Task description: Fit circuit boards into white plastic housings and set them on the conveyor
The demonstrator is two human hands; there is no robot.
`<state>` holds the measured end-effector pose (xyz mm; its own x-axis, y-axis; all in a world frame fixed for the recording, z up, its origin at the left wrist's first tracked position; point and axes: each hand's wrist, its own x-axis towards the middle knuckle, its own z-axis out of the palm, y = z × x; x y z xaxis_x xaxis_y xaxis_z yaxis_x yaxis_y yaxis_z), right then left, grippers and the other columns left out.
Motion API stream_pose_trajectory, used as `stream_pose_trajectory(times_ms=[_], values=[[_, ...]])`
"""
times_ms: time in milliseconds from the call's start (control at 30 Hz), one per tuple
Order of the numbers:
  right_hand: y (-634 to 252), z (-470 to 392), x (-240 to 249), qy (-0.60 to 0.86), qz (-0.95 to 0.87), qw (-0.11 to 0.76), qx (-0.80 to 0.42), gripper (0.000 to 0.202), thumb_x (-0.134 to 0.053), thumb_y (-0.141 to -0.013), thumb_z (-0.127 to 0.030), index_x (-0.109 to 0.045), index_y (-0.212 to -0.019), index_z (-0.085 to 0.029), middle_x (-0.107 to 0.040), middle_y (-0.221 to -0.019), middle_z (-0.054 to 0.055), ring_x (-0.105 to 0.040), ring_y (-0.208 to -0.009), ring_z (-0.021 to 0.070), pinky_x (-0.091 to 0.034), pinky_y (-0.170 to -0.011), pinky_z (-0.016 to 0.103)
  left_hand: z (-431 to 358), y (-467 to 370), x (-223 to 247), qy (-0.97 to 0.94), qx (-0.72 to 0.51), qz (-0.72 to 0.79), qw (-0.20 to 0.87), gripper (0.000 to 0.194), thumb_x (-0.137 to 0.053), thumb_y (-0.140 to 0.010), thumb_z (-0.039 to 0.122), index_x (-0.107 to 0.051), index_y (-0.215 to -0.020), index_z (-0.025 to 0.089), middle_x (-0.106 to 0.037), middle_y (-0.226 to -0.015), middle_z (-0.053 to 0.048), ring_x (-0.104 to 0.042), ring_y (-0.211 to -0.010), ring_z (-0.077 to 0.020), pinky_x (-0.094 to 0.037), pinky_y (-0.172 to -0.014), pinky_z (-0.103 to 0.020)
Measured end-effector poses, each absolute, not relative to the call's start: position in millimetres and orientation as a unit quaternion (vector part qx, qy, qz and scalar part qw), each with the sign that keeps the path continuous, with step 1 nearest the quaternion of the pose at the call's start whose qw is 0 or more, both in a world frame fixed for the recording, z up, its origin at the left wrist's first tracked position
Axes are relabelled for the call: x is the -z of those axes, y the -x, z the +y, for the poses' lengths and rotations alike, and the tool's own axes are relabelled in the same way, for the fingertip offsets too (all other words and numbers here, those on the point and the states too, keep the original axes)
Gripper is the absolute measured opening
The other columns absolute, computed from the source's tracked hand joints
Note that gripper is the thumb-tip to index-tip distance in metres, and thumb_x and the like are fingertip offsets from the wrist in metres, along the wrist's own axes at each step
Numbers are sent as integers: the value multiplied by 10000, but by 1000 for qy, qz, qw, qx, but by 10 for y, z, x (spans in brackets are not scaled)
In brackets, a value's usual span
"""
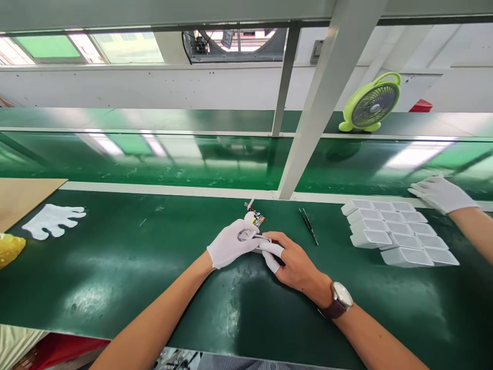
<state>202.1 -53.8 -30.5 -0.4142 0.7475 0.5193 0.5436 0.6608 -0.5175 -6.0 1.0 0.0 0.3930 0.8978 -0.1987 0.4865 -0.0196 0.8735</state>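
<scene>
My left hand (234,243), in a white glove, has its fingers closed around a small pale grey plastic housing (257,250) above the green bench. On the other side of it, my right hand (295,259), bare but for white finger cots, pinches the same piece. My fingers cover most of the housing. Just beyond the left fingertips is a small circuit board (259,219) with coloured parts and short wires; whether it is joined to the housing, I cannot tell. Black tweezers (308,226) lie to the right of my hands.
Several white plastic trays (408,257) stand in rows on the right, with another person's gloved hand (442,194) behind them. A spare white glove (54,221), brown cardboard (26,198) and a yellow bag (11,250) lie left. A slanted post (308,128) meets the bench (154,277).
</scene>
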Motion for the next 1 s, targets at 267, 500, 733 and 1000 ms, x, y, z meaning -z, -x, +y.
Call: stream_pose_trajectory(times_ms=[267, 500, 733, 1000], values=[[-2016, -520, 307, 375, -822, 392, -173, 477, -517, -950, -114, -463, -1399, -267, -603, -1215, 108, -620, -1115, 225, -583, -952, 424, -25, 214, -6, -664, -235, 439, 558, 337, -657, -833, 406, -617, -1102, 208, -706, -1026, -41, -684, -907, -189, -575, -852, -335], [-2028, -516, 324, 384, -829, 369, -169, 525, -508, -950, -124, -447, -1439, -306, -605, -1230, 93, -630, -1104, 223, -592, -946, 412, -3, 238, -18, -672, -218, 452, 545, 333, -655, -838, 416, -632, -1098, 209, -730, -1010, -36, -694, -902, -192, -579, -846, -338], [-1990, -540, 267, 400, -845, 317, -159, 578, -478, -920, -89, -452, -1462, -290, -567, -1190, 121, -603, -1055, 254, -606, -890, 429, -21, 228, -2, -676, -194, 454, 547, 424, -751, -725, 318, -619, -1117, 227, -712, -994, -15, -692, -899, -196, -576, -861, -348], [-2002, -535, 246, 404, -844, 312, -168, 552, -484, -932, -105, -465, -1450, -297, -598, -1173, 109, -605, -1040, 250, -607, -875, 424, -26, 229, -10, -666, -203, 455, 555, 399, -768, -727, 319, -637, -1088, 212, -711, -978, -26, -685, -866, -191, -574, -833, -339]])
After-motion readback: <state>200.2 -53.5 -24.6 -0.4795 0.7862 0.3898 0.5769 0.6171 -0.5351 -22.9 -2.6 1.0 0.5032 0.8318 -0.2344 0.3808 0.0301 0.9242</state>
